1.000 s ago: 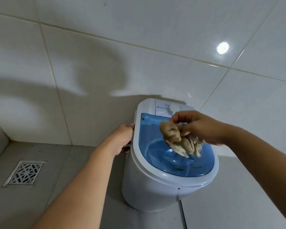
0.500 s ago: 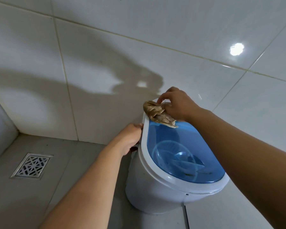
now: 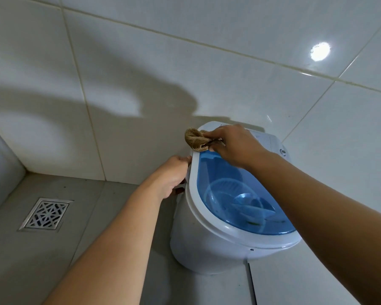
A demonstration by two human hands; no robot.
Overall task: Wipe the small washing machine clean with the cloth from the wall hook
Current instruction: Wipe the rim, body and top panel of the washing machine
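Cloth [image 3: 195, 140]: soft, bunches easily; right hand [image 3: 233, 146] pinches wad, rubbing washer [image 3: 207, 245] rim. Left hand [image 3: 174, 177] grips rim edge, steadying light, smooth plastic body.

Tan cloth [image 3: 195, 139], white washer [image 3: 209, 252], blue lid [image 3: 229, 186]

The right hand [image 3: 233, 146] hides most of the washing machine's control panel [image 3: 262, 139]; its print is unreadable.
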